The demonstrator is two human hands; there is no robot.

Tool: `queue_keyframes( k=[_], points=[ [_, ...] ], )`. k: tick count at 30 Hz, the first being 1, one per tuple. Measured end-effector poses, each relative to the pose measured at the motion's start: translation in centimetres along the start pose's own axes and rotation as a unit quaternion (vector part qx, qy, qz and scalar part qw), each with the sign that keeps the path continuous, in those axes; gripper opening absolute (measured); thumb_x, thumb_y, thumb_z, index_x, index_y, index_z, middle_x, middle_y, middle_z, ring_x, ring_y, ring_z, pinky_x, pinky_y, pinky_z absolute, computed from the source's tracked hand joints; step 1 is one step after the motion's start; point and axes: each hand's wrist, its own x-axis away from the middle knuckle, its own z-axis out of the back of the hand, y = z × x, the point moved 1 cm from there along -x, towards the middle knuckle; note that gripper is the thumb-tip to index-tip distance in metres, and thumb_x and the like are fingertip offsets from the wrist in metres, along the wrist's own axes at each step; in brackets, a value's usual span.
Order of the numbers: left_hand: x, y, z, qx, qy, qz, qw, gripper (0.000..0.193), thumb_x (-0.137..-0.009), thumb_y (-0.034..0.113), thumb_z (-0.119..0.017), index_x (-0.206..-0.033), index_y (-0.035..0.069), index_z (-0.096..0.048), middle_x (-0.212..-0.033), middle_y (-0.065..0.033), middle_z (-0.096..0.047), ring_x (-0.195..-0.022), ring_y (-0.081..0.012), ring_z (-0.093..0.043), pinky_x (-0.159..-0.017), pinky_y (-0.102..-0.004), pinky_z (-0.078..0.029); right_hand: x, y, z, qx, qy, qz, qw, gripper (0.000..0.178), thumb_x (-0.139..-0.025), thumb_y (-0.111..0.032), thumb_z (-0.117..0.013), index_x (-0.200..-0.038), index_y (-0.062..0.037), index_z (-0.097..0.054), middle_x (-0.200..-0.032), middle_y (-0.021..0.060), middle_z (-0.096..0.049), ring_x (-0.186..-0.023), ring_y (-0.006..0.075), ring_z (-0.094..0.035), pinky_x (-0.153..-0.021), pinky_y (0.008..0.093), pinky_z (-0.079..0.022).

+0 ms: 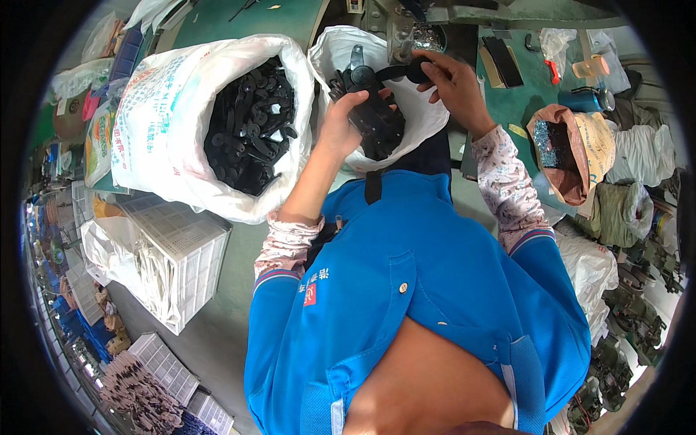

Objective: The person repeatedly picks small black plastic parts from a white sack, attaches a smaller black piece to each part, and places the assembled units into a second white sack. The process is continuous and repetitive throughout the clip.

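Observation:
My left hand (341, 123) grips a stack of flat black plastic parts (373, 116) over the smaller white bag (428, 116) in front of me. My right hand (453, 80) pinches one black part with a round end (413, 70) just above that stack. More black parts lie inside the smaller bag beneath my hands. To the left stands a large white sack (174, 109), open and full of the same black parts (250, 123).
A white plastic crate (181, 254) sits at the left under the large sack. A green workbench (522, 101) with tools lies to the right, beside a brown sack (573, 152) holding small bluish parts. Grey bags and dark metal pieces (638, 290) crowd the right edge.

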Motion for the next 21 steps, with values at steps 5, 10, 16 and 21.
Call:
queue_keyframes(
  k=[5,10,16,21],
  points=[
    [0.0,-0.1,-0.1,-0.039,0.008,0.023,0.999,0.036,-0.082,0.011,-0.054,-0.114,-0.005,-0.049,-0.106,-0.0213,-0.058,-0.099,-0.0315,-0.059,-0.088,-0.0458,-0.05,0.1,-0.2,0.1,-0.009,-0.051,-0.003,0.999,0.028,-0.092,-0.015,-0.053,-0.117,-0.0065,-0.06,-0.085,0.0061,-0.065,-0.071,0.0102,-0.063,-0.056,0.022,-0.05],
    [0.2,-1.0,-0.8,-0.017,0.044,0.0,0.999,0.036,-0.082,0.011,-0.055,-0.114,-0.005,-0.048,-0.1,-0.0214,-0.059,-0.094,-0.0322,-0.06,-0.087,-0.0494,-0.05,0.5,0.4,-0.9,-0.13,-0.029,-0.011,0.991,0.032,-0.092,-0.013,-0.055,-0.123,-0.0062,-0.056,-0.093,0.0043,-0.064,-0.079,0.0109,-0.063,-0.062,0.0215,-0.053],
    [0.6,0.3,-1.4,0.049,0.026,0.004,0.998,0.036,-0.082,0.016,-0.056,-0.109,-0.007,-0.051,-0.099,-0.0176,-0.058,-0.094,-0.0296,-0.058,-0.084,-0.0485,-0.052,-1.9,-0.3,0.9,-0.182,0.027,0.055,0.981,0.027,-0.09,-0.008,-0.056,-0.115,-0.0011,-0.059,-0.088,0.0078,-0.065,-0.081,0.0128,-0.063,-0.073,0.0247,-0.053],
    [0.6,0.2,-0.8,0.022,0.033,0.004,0.999,0.034,-0.081,0.01,-0.057,-0.109,-0.007,-0.051,-0.1,-0.0163,-0.057,-0.095,-0.0284,-0.057,-0.083,-0.0524,-0.052,-4.2,-1.8,1.2,-0.177,-0.034,-0.026,0.983,0.02,-0.088,-0.012,-0.057,-0.098,0.0051,-0.061,-0.085,0.0112,-0.064,-0.068,0.0136,-0.063,-0.059,0.0237,-0.053]
  ],
)
